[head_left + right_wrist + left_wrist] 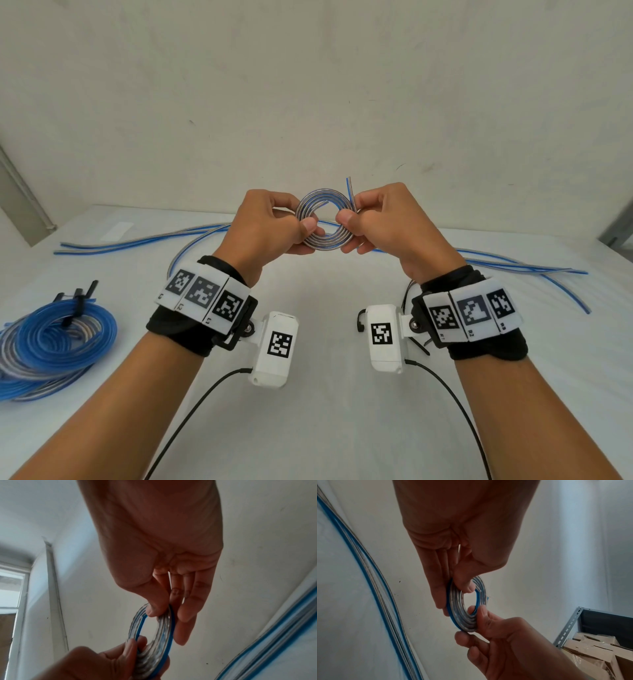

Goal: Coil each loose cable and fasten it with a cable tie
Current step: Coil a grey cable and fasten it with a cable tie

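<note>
Head view: left hand (270,222) and right hand (380,219) pinch flat coil (325,240); coiling done, untied; cable tie needed next.

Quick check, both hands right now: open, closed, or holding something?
Left hand: pinches the left side of the coiled cable.
Right hand: pinches the coil's right side.

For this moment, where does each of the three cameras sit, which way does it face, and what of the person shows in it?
Head: above, looking forward and down at the table; both forearms, left hand and right hand pinch the coiled cable.
Left wrist: under the left palm, looking along the fingers at the coil; the right hand enters from below.
Right wrist: mirrored; the left hand enters from below.
Shared: all three show the coil and both hands.
</note>
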